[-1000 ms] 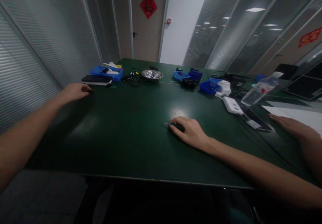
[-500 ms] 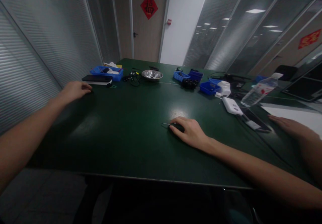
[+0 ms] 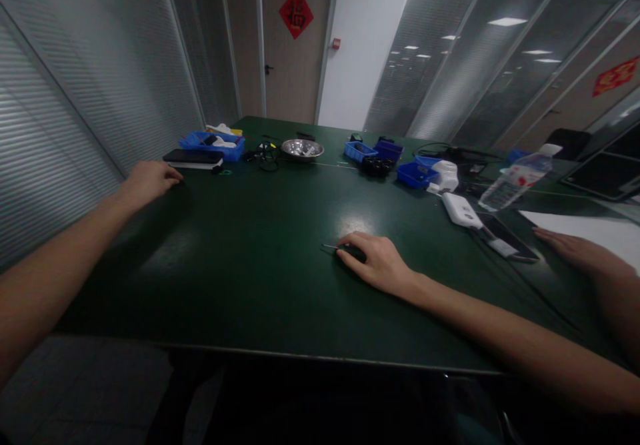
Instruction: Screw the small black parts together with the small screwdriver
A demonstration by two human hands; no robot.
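My left hand is at the left side of the green table, near a dark flat device lying on something white. Its thumb and fingers are pinched together at the tips; what they hold, if anything, is too small to make out. Resting on the middle of the table, my right hand has its fingers curled. A thin metal rod pokes out to the left from between its fingertips, and the rest of it is hidden by the hand.
Blue trays, a steel bowl and black cables stand along the far side. At right are a water bottle, a white box-shaped device, a phone and another person's hand beside white paper.
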